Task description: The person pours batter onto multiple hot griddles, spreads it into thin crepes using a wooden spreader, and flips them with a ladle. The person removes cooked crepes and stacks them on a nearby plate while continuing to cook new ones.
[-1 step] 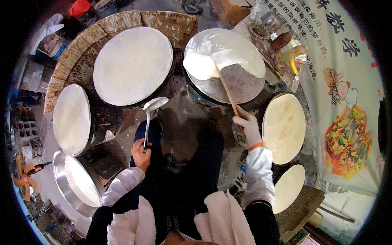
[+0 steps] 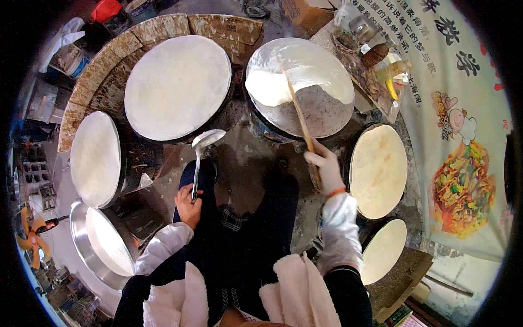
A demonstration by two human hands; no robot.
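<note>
A long-handled metal ladle [image 2: 196, 163] points up and away from my left hand [image 2: 188, 210], which is closed round its handle. White batter coats the ladle's bowl. My right hand [image 2: 326, 168], in a pale glove with an orange band at the wrist, grips a wooden batter spreader [image 2: 299, 111]. The spreader's far end reaches into wet white batter [image 2: 267, 88] on the round griddle [image 2: 316, 113] at the far right. Batter covers the back and left of that griddle, while its near right part shows bare grey. The spreader's blade cannot be made out.
Pale crepes lie on other round griddles: a big one [image 2: 177, 87] at far left, one [image 2: 96, 159] at left, and two [image 2: 379, 170] at right. A metal basin [image 2: 81, 240] of white batter stands near left. Bottles [image 2: 376, 54] crowd a side board. A printed banner [image 2: 425, 147] hangs at right.
My right hand has shifted slightly left and away from me, and the spreader's far end has edged to the right through the batter. My left hand and the ladle have stayed put.
</note>
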